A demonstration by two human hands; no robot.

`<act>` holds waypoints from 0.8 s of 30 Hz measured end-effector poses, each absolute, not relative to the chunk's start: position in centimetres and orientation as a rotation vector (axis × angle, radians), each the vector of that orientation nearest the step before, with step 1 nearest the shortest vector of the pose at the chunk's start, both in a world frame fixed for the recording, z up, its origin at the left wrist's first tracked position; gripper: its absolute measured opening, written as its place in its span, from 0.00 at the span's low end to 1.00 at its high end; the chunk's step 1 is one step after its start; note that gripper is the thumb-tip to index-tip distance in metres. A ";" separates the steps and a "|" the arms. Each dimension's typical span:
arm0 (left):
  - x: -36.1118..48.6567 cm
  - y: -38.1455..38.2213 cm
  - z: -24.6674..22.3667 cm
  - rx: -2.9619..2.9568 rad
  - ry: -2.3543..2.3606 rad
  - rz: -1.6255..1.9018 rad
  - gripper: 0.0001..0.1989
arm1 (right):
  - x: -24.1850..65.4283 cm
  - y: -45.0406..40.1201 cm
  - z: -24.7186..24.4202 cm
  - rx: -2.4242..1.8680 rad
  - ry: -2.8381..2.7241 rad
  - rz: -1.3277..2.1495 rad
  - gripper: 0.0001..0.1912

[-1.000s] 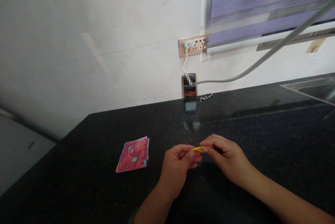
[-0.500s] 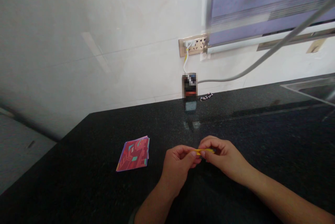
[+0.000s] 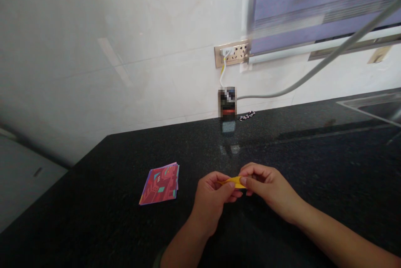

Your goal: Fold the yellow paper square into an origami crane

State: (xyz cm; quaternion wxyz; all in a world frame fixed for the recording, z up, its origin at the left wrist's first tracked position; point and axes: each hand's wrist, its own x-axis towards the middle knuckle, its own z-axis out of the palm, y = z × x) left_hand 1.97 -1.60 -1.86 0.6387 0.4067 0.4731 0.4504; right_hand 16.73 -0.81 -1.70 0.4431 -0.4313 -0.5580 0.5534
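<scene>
Between my two hands is a small folded piece of yellow paper [image 3: 237, 182], held just above the dark countertop. My left hand [image 3: 213, 195] pinches its left end between thumb and fingers. At the other end, the thumb and index finger of my right hand [image 3: 266, 184] close on the paper. Fingers cover both ends, so its full shape is hidden. To the left of my hands lies a small stack of printed paper sheets [image 3: 160, 184], the top one red and pink with teal patches.
A pixelated dark object [image 3: 227, 103] stands against the wall, with a beaded string [image 3: 247, 116] beside it. Above, a white cable hangs from a wall socket [image 3: 232, 54]. A grey hose [image 3: 300, 82] runs up to the right. A sink edge [image 3: 369, 107] shows at far right.
The yellow paper has turned so more of its flat face shows, and it has shifted slightly left between my fingers. Both hands stay in nearly the same place.
</scene>
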 end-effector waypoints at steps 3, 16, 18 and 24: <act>2.0 -1.6 -1.8 0.912 1.067 1.030 0.07 | 16.8 -0.8 -1.7 -1.050 -1.434 1.329 0.06; 1.8 -1.6 -1.9 0.887 1.021 1.018 0.08 | 17.5 -0.2 -2.3 -0.941 -1.578 1.202 0.03; 1.8 -1.6 -1.9 0.884 1.007 1.014 0.09 | 17.6 -0.2 -2.4 -0.936 -1.594 1.178 0.03; 1.7 -1.5 -1.8 0.837 0.997 1.006 0.09 | 18.0 0.1 -2.4 -0.891 -1.680 1.095 0.04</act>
